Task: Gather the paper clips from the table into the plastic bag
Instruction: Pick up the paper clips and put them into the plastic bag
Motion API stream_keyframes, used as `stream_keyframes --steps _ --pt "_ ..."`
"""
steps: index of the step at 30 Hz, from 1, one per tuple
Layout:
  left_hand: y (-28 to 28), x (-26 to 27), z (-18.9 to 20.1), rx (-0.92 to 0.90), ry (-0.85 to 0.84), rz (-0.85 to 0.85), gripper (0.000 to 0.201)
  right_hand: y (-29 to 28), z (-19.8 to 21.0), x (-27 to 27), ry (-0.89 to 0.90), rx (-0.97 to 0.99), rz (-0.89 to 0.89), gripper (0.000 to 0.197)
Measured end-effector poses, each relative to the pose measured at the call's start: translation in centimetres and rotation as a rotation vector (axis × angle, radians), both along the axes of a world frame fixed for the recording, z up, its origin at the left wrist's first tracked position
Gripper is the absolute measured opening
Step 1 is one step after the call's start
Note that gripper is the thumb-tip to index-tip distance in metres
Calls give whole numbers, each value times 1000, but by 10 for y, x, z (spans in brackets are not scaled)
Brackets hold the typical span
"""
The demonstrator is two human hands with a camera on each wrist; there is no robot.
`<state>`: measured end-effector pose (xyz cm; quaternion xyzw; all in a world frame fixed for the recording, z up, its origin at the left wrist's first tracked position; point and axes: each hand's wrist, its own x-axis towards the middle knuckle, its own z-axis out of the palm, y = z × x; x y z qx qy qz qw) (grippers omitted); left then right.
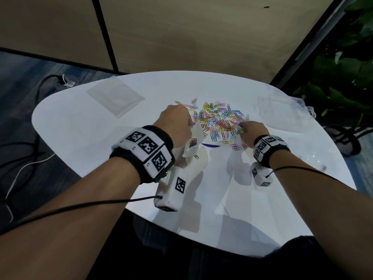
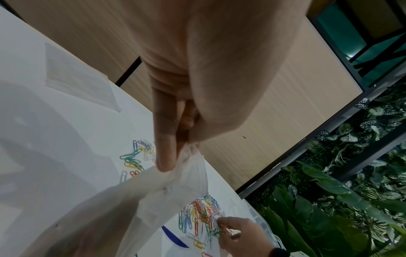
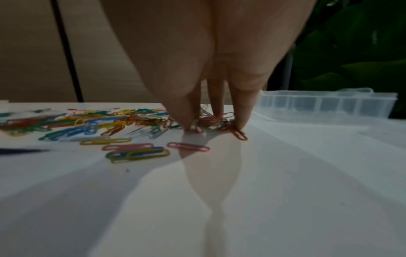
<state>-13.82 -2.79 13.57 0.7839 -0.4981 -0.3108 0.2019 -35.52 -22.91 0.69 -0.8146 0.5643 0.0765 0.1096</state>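
Pinching plastic bag (image 2: 153, 194) rim, left hand (image 1: 177, 124), mouth facing paper clips (image 1: 220, 120), right hand (image 1: 253, 131) fingertips closing on clips.

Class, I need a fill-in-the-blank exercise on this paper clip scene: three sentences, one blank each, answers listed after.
1. The left hand pinches the rim of the plastic ____.
2. The right hand has its fingertips down among the coloured paper ____.
3. The clear compartment box sits on the table to the ____ of the pile.

Answers: bag; clips; right

The paper clips (image 1: 220, 120) are red, blue, yellow, green and pink. The table (image 1: 101, 138) is white. The wristbands (image 1: 145, 150) have black and white square patterns.
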Motion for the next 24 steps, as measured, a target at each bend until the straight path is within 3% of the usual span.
stream_keyframes --steps 3,7,11,13,17,20,24 --pt "-1 -2 -2 6 -5 -3 32 1 4 -1 -11 -89 -46 34" --pt "-3 -2 -4 6 -8 -8 32 -2 8 -11 -194 13 -278 7" --pt "-4 -1 -5 12 -18 -10 32 -2 14 -29 -743 387 -611 20" --pt "-4 -1 -6 8 -21 -12 32 10 25 -25 -1004 525 -677 31" --pt "-3 -2 -4 17 -7 -15 34 35 67 -3 -1424 684 -694 27" --pt "-2 -2 -2 14 -4 7 34 60 96 20 -1451 860 -588 22" --pt "-1 -3 0 -3 -4 20 32 102 107 52 -1304 990 -399 19"
